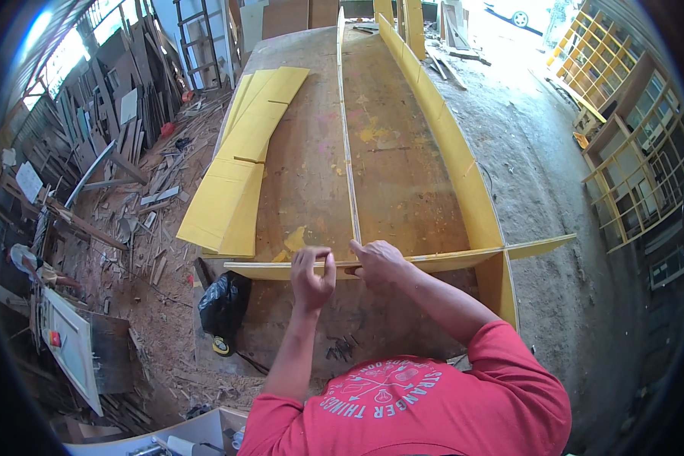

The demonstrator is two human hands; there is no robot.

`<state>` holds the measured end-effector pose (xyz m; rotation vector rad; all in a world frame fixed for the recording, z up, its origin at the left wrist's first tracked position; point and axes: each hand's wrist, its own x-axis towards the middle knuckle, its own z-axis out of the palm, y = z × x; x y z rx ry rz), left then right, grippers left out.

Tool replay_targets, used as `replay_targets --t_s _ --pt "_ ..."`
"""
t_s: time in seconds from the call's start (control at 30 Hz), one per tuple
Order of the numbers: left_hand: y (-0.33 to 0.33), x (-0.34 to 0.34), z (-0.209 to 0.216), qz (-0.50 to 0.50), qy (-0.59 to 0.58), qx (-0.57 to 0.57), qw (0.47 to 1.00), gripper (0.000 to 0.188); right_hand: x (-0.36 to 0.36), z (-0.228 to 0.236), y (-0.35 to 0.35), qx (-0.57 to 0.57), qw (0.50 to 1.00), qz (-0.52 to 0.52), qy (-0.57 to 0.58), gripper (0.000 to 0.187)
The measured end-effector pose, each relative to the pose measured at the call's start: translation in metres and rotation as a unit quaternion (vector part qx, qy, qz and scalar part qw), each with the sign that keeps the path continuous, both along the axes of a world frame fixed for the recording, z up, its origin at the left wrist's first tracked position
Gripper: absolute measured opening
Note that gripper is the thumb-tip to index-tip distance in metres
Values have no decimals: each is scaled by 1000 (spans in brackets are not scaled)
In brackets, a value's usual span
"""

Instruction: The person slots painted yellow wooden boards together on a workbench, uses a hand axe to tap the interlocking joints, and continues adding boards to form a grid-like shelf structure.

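A long yellow crosswise board (pixel 441 263) stands on edge across the near part of the wooden worktable (pixel 304 182). It meets a lengthwise board (pixel 347 152), also on edge, right at my right hand (pixel 378 263). That hand is closed on the crosswise board at this joint, its thumb by the lengthwise board's end. Just to the left, my left hand (pixel 313 280) is raised at the crosswise board, fingers curled toward the thumb; what they hold, if anything, does not show. On the right, a taller yellow side board (pixel 452 144) crosses the same crosswise board.
Notched yellow boards (pixel 232 167) lie stacked on the table's left. Near the left corner sit a black plastic bag (pixel 224 302) and a tape measure (pixel 221 345). Loose nails (pixel 343 349) lie close to me. Wood scraps (pixel 159 197) litter the left floor; yellow lattice frames (pixel 596 49) stand right.
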<state>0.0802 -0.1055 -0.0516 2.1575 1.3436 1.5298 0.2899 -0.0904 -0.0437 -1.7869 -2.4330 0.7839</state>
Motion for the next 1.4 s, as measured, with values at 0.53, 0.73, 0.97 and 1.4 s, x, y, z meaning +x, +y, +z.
replay_targets --t_s 0.53,0.73,0.97,1.4 --pt "210 94 5 -73 290 -329 896 81 9 -27 5 88 994 24 65 62" --pt "287 116 -36 1 264 -349 899 91 5 -23 6 88 992 40 78 61" --pt "322 157 -10 -32 316 -388 865 45 26 -43 6 54 995 24 82 58" --pt "334 149 -13 88 330 -339 876 32 57 -2 -22 86 994 60 42 62"
